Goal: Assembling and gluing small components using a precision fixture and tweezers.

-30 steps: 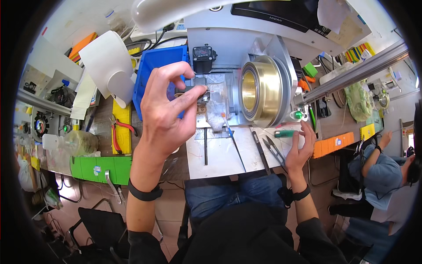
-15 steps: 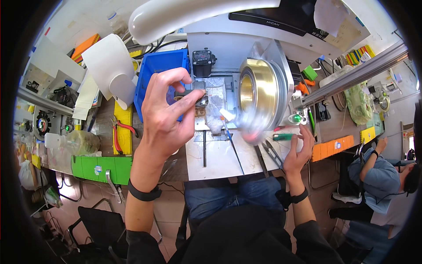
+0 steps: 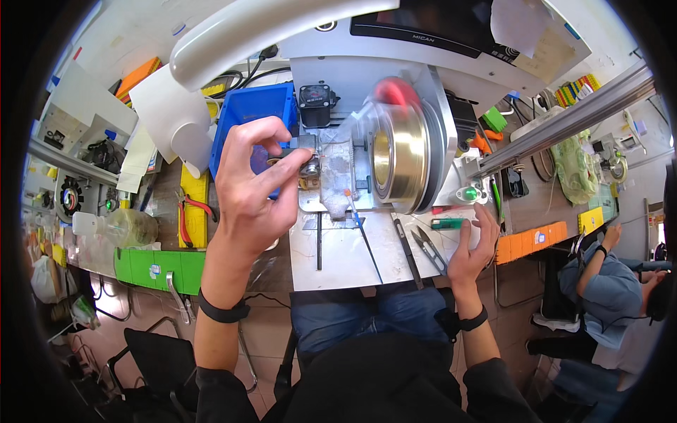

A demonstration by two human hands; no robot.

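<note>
My left hand (image 3: 255, 185) is raised at the machine, thumb and index finger closed round a small dark metal fitting (image 3: 308, 161) on the winding machine's bed. The fingers partly cover this fitting. To its right stands a large brass-coloured wheel (image 3: 416, 156), with a blurred red piece (image 3: 396, 93) at its top edge. My right hand (image 3: 474, 247) rests low on the right with its fingers apart and holds nothing. Close to its fingertips lie a green lighter (image 3: 446, 223) and a button box with a green button (image 3: 469, 194).
A thin blue-handled brush (image 3: 363, 240), a black tool (image 3: 407, 254) and tweezers (image 3: 430, 250) lie on the white board. Behind my left hand is a blue bin (image 3: 247, 106); red pliers (image 3: 185, 218) sit farther left. A white lamp arm (image 3: 268, 35) hangs overhead. Another person (image 3: 599, 275) sits at right.
The blurred red piece has gone from the wheel's lower edge to its top. The whole view has shifted slightly; both hands keep nearly the same places and poses.
</note>
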